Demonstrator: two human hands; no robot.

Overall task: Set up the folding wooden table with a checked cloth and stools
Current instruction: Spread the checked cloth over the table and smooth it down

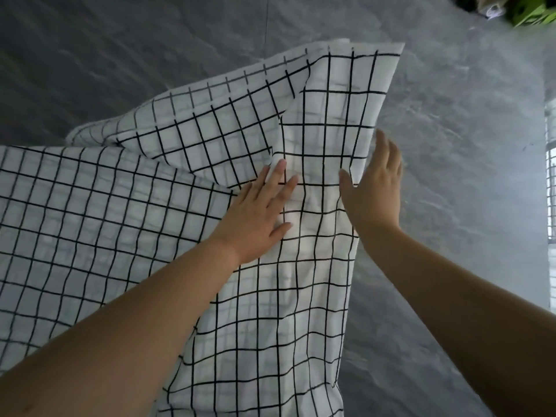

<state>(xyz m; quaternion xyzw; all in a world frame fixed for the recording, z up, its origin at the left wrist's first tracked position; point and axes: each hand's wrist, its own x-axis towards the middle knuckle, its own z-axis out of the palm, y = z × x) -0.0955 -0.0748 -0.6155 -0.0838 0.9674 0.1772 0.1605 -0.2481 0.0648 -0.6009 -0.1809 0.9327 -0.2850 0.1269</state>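
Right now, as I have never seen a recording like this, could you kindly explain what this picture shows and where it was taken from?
There is no machine here. A person works with bare hands, and the single picture comes from a camera worn on their head, looking forward and down. A white cloth with black checks is spread out, and its far part is folded back and rumpled. The left hand lies flat on it with straight fingers. The right hand, also open, is at the cloth's right edge and seems to grip nothing. Whatever is under the cloth is hidden. Around it is grey floor.
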